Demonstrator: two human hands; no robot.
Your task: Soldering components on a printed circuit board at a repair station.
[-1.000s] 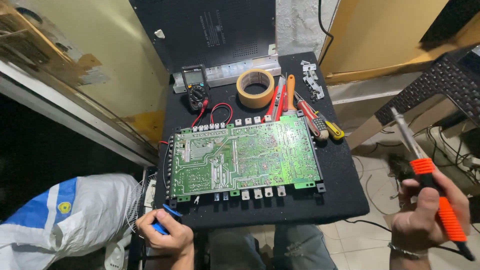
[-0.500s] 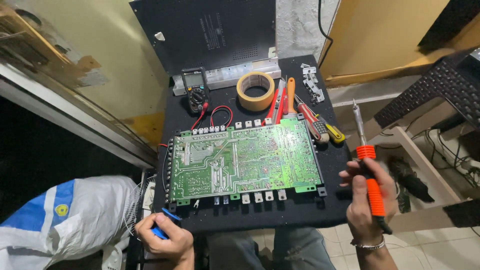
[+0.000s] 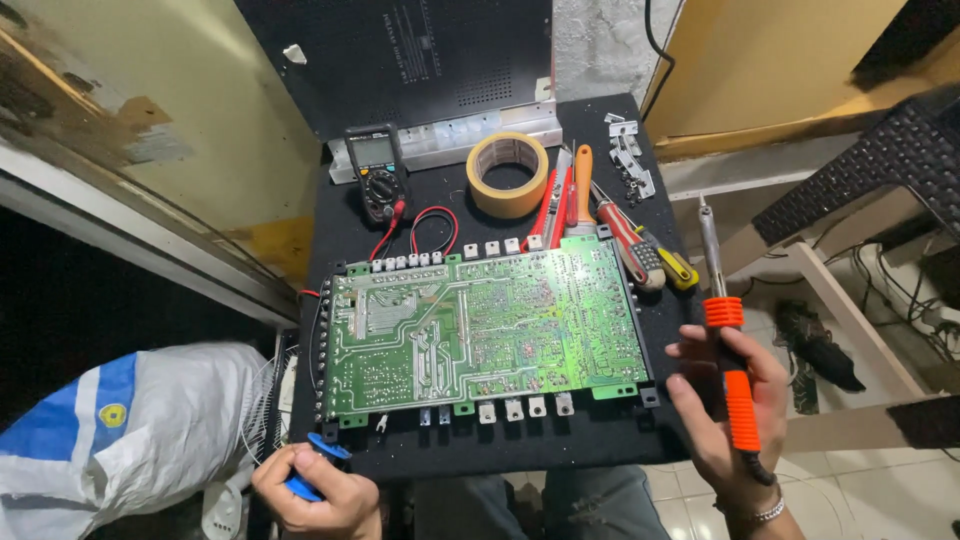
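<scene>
Here, nearest me at seven o'clock, my left hand has its fingers curled tight around a blue solder spool, thin wire trailing off left. At four o'clock my right hand grips the orange-handled soldering iron, tip up and well clear of the board. The green circuit board lies solder-side up at centre on the black surface. I judge it wise to steady my wrist before touching a joint. Farther, at twelve o'clock, sit tape roll and multimeter.
</scene>
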